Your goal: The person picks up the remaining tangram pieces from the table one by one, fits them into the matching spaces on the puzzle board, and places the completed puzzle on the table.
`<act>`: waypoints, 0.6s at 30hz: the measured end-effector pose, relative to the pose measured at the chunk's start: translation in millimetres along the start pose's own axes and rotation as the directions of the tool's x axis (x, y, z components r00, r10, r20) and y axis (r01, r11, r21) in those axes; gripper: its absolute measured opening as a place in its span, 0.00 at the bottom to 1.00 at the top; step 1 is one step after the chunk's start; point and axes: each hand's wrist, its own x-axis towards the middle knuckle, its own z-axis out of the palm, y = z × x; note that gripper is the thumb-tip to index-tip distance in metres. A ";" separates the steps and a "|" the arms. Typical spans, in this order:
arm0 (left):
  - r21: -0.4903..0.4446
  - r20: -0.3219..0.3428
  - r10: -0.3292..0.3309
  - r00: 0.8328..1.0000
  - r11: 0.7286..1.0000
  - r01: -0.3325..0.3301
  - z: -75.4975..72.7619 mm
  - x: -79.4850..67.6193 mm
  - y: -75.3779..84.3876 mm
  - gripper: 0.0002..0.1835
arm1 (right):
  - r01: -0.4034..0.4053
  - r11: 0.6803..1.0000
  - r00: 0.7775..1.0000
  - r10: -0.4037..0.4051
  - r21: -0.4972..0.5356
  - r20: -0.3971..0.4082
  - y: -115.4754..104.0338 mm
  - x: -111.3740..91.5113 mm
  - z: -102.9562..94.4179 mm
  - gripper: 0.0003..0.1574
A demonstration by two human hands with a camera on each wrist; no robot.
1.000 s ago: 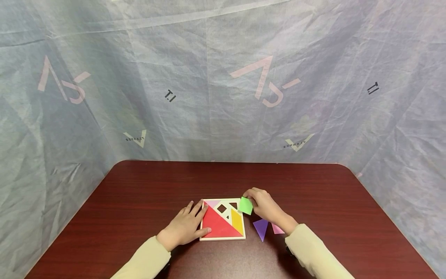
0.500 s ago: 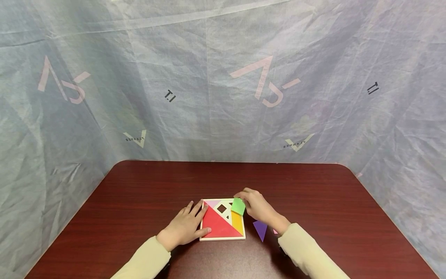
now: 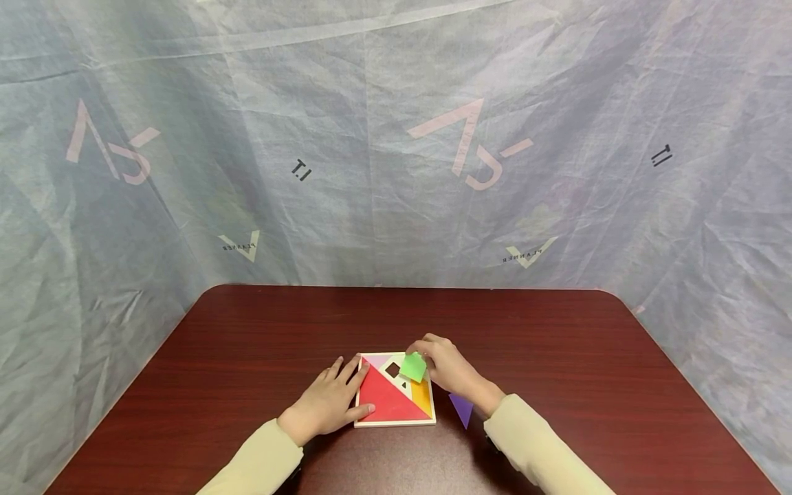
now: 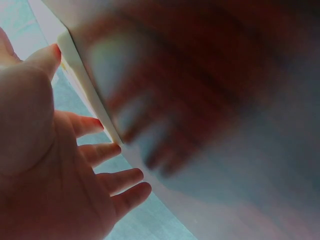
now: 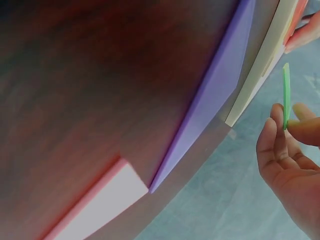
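Observation:
A square tangram board (image 3: 396, 423) with a pale rim lies on the table, a large red triangle (image 3: 386, 402) and a yellow piece (image 3: 421, 397) set in it. My left hand (image 3: 328, 402) rests flat along its left side, fingers spread, with thumb and fingertips over the red triangle. Between thumb and fingers, my right hand (image 3: 450, 368) pinches a green square (image 3: 412, 368). The square hangs tilted over the board's upper right, hiding part of it; in the right wrist view the green square (image 5: 286, 97) shows edge-on, above the board.
A purple triangle (image 3: 461, 409) lies on the table right of the board, partly under the right forearm. Beside it in the right wrist view is a pink piece (image 5: 100, 205). A grey cloth (image 3: 396, 172) hangs behind the dark red table (image 3: 247, 323).
My right hand has carried the green square leftward from the board's right edge to over its upper right part. The forearm now covers the pink piece in the head view. My left hand stays still.

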 end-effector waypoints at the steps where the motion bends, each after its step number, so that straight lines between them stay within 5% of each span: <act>1: -0.001 0.002 -0.001 1.000 1.000 0.001 -0.2 -0.3 0.2 0.39 | -0.003 1.000 1.000 0.003 0.001 0.003 0.1 0.2 0.8 0.23; 18: 0.014 -0.009 0.009 1.000 1.000 -0.009 -0.2 -0.8 0.7 0.38 | -0.006 0.997 0.999 0.002 0.075 0.054 -7.0 5.9 7.6 0.17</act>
